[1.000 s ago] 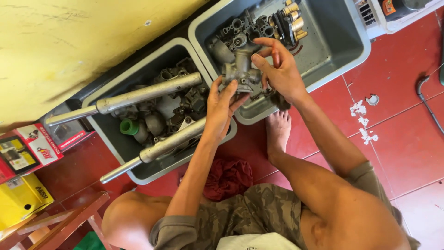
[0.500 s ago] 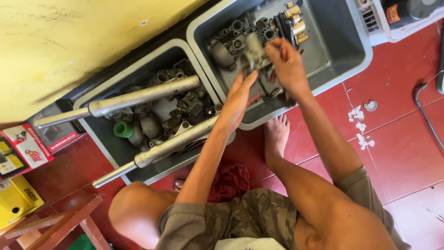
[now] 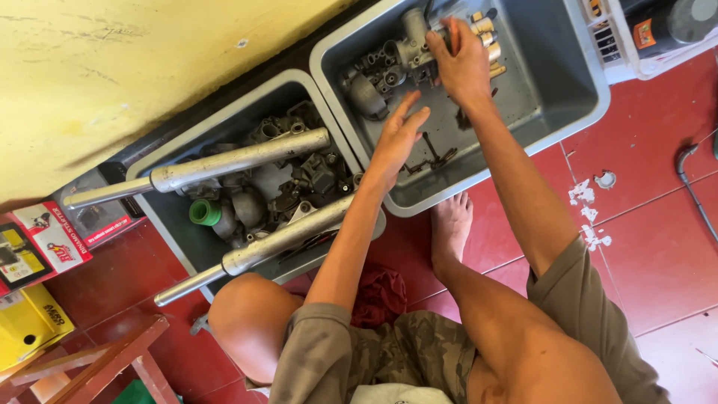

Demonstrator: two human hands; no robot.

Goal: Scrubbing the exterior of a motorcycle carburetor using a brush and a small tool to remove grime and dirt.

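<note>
Grip: right hand (image 3: 462, 63) closed over a grey cast-metal engine part (image 3: 410, 51) in the right-hand grey bin (image 3: 568, 90); left hand (image 3: 399, 138) open, fingers spread above the bin floor, likely steadying. Left-hand bin (image 3: 168, 224): two steel fork tubes (image 3: 239, 161). Red cartons (image 3: 48, 236) and a yellow box (image 3: 30, 322) lie on the floor, far left.

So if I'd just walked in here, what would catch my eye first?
Probably the two grey plastic bins on the red tiled floor, both holding greasy metal engine parts. The right hand rests on a metal casting at the far end of one bin, while the left hand hovers open above it. Two long silver fork tubes lie across the other bin.
</note>
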